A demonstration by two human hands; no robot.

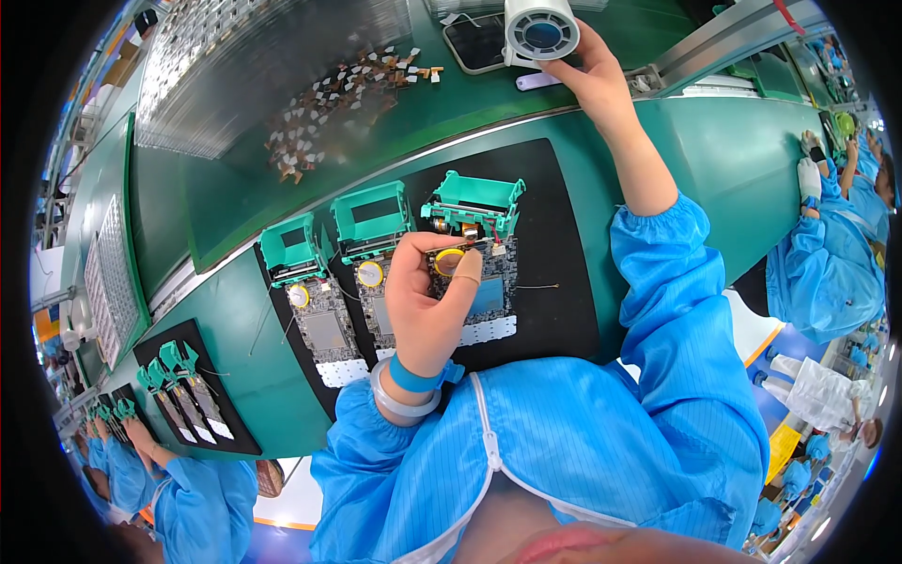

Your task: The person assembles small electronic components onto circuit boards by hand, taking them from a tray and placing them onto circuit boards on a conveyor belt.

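My left hand (427, 301) is over the rightmost circuit board (489, 293). Its thumb and forefinger pinch beside a small copper-coloured flex piece (470, 229); whether they grip it is hidden. A teal plastic frame (474, 193) joins this board's far end, and a yellow-rimmed coin cell (449, 261) shows under my fingers. Two similar boards lie to its left, the middle one (381, 315) and the left one (324, 329), each with a teal frame. Far ahead, my right hand (597, 75) is closed around a white round fan-like device (542, 36).
The boards rest on a black mat (554, 282) on the green bench. Beyond it are a pile of small flex parts (362, 80), stacked clear trays (272, 66), a phone (474, 45) and a metal rail (723, 42). Co-workers in blue sit at both sides.
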